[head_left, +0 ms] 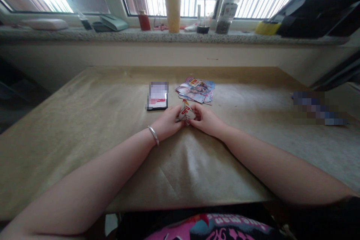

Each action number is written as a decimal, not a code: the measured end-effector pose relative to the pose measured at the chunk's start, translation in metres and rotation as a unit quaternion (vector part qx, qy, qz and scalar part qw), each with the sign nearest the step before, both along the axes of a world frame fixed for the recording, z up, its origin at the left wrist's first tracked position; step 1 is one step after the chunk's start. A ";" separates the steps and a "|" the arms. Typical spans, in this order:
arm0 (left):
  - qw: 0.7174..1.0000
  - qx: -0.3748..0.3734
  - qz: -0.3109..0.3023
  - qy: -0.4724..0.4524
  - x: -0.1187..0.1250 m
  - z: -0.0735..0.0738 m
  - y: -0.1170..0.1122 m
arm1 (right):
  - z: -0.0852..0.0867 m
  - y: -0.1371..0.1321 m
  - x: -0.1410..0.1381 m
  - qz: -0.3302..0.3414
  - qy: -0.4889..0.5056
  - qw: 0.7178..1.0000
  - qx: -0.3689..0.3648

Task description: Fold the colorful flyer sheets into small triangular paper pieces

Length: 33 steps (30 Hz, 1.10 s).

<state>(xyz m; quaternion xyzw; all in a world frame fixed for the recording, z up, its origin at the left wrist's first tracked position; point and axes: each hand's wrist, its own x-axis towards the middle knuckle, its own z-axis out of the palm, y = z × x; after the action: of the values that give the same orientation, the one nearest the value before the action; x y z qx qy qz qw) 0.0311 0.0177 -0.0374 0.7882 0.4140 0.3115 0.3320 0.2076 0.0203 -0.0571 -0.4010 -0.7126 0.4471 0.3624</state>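
Note:
Between my two hands is a small folded piece of printed paper [185, 111], white with red and orange marks, its pointed tip facing away from me. My left hand [168, 120], with a silver bangle at the wrist, pinches its left side. On the other side, the thumb and fingers of my right hand [206, 118] grip the right edge. Just beyond my hands lies a loose pile of colourful printed sheets [197, 89]. To the left of that pile sits a dark-edged device like a phone [158, 95], its face blurred.
A brownish cloth covers the table [84, 131]. A blurred bluish item [317, 108] rests at the far right. Along the stone windowsill [112, 36] stand a tall yellowish cylinder [173, 3], a red container [144, 21], a clear jar [225, 15] and a black bag [315, 11].

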 end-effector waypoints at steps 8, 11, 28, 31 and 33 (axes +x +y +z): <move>0.971 -0.142 0.026 -0.189 0.006 0.000 -0.001 | 0.008 0.000 -0.001 0.021 0.191 0.978 -0.075; 0.974 -0.139 0.020 -0.176 0.006 -0.001 -0.001 | 0.008 0.000 -0.003 0.008 0.195 0.977 -0.085; 0.997 -0.032 0.032 -0.065 0.005 -0.002 0.001 | 0.005 -0.001 -0.005 -0.009 0.022 1.000 0.007; 0.996 -0.050 0.036 -0.066 0.004 -0.003 0.001 | 0.009 -0.002 -0.004 0.004 0.020 1.000 0.003; 0.994 -0.069 0.028 -0.084 0.005 -0.003 0.001 | 0.011 -0.003 -0.004 0.017 0.031 0.999 0.004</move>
<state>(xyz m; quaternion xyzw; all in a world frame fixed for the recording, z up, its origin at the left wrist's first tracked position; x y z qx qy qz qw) 0.0357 0.0187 -0.0402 0.7224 0.4269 0.3566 0.4108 0.2041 0.0178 -0.0464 -0.3732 -0.7098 0.4626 0.3780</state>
